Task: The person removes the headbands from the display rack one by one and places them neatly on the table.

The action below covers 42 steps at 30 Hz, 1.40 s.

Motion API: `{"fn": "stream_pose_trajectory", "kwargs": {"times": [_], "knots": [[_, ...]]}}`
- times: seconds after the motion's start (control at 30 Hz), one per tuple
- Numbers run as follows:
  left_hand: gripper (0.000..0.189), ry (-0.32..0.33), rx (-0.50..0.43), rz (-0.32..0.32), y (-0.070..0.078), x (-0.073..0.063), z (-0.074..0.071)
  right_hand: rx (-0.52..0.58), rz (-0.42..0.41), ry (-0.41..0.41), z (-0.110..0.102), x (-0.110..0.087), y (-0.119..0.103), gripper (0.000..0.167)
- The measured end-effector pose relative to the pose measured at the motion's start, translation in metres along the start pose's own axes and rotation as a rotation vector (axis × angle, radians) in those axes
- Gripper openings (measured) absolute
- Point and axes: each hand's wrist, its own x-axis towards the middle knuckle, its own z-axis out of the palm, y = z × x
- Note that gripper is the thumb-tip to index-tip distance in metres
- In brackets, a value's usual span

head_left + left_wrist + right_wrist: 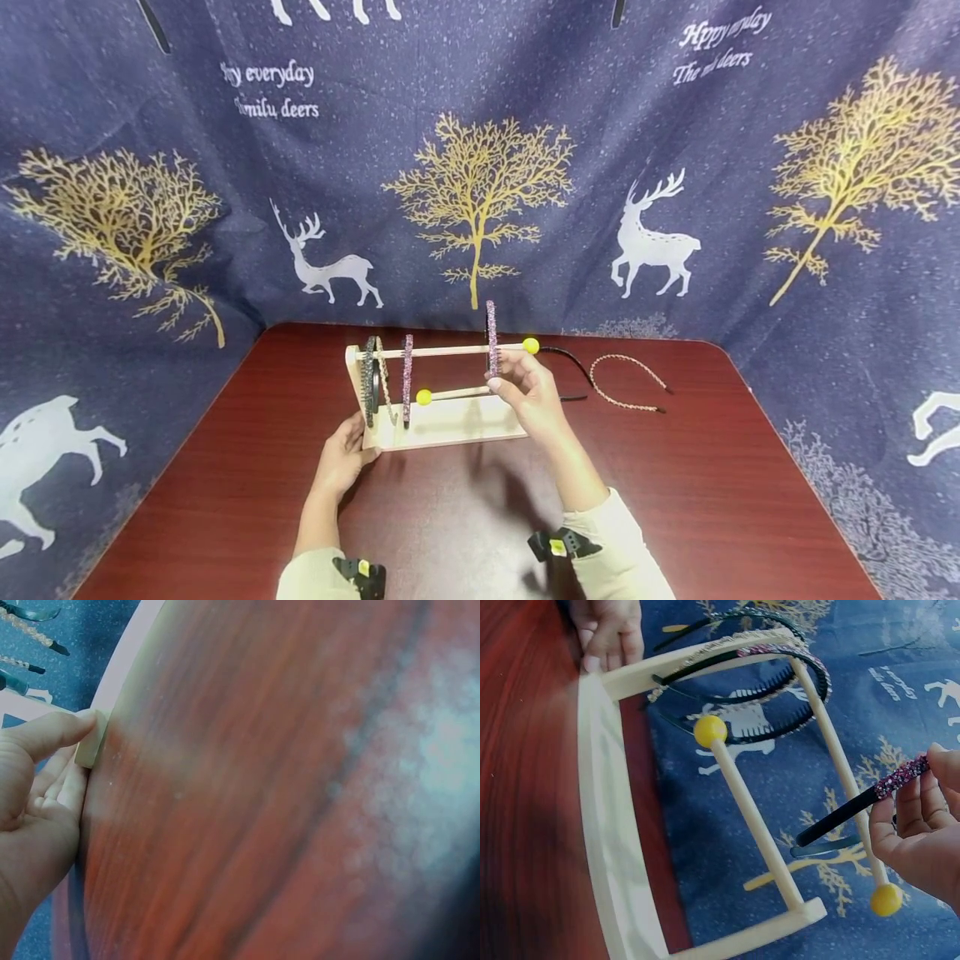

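A pale wooden headband stand (450, 423) with two rods tipped by yellow balls sits on the table. My left hand (342, 457) grips the left end of its base, thumb on top, as the left wrist view also shows. Between thumb and fingers of my right hand (531, 393) is a pink-purple glittery headband (492, 333), around the upper rod near its yellow ball (531, 345). Farther left on that rod hang a dark beaded headband (370, 383), a pale beaded one (385, 383) and another pink-purple glittery headband (769, 651).
On the table (712, 467) to the right of the stand lie a pale braided headband (626, 406) and a black headband (573, 360), the latter partly hidden behind my right hand. A blue cloth (525, 208) with deer and trees hangs behind the table.
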Motion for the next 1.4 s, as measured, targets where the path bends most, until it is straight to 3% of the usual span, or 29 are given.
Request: {"fn": "stream_pose_trajectory", "kwargs": {"times": [0.53, 1.0, 1.4], "knots": [[0.072, -0.004, 0.021, -0.010, 0.003, 0.000, 0.000, 0.033, -0.018, 0.039, -0.029, -0.003, -0.014, 0.029], [0.071, 0.000, 0.012, 0.004, 0.003, -0.001, 0.001, -0.070, -0.074, 0.050, -0.069, -0.012, -0.013, 0.030], [0.072, 0.005, 0.025, -0.003, 0.002, 0.000, 0.001, -0.214, -0.034, 0.112, -0.112, -0.023, -0.005, 0.029]]}}
